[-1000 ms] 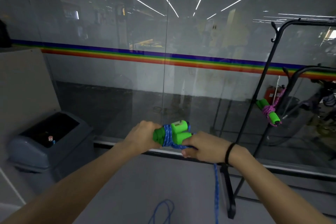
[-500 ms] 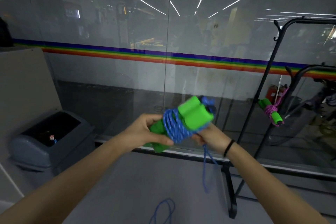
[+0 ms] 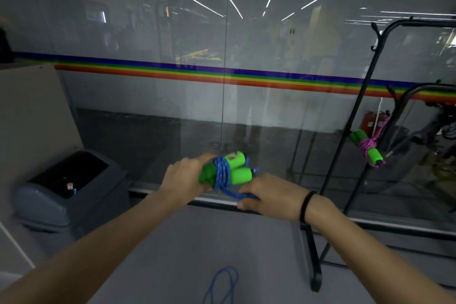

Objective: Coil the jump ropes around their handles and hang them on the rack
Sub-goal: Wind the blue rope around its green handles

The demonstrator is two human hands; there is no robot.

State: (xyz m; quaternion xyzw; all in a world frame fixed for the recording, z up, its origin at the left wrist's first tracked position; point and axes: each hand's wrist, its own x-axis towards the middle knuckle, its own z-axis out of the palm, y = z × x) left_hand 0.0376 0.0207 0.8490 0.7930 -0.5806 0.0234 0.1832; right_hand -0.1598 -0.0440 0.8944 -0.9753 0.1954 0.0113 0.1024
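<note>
The rack (image 3: 313, 266) stands at the right, and one finished bundle, a pink rope (image 3: 367, 149) wound on its handles, already hangs on its slanted post. The person works in front of the glass wall, well apart from the rack.

The left hand (image 3: 183, 177) has its fingers closed round one end of the two green handles (image 3: 237, 170) and holds them at chest height. The right hand (image 3: 269, 201) is now low, just beside the other end of the handles. It pinches the blue rope (image 3: 222, 175) between thumb and fingers and draws it tight under the bundle. I judge that one more turn has just been laid on the coil, so the winding goes forward but is not finished: a loose loop (image 3: 223, 284) of the same rope lies on the floor below, near the bottom edge of the view. Hanging on the rack is not yet begun.

Half a second ago the handles pointed steeply upward and the right hand was behind and under them. Now they lie almost level and this hand has come out toward the person. The loop on the floor looks about the same.
</note>
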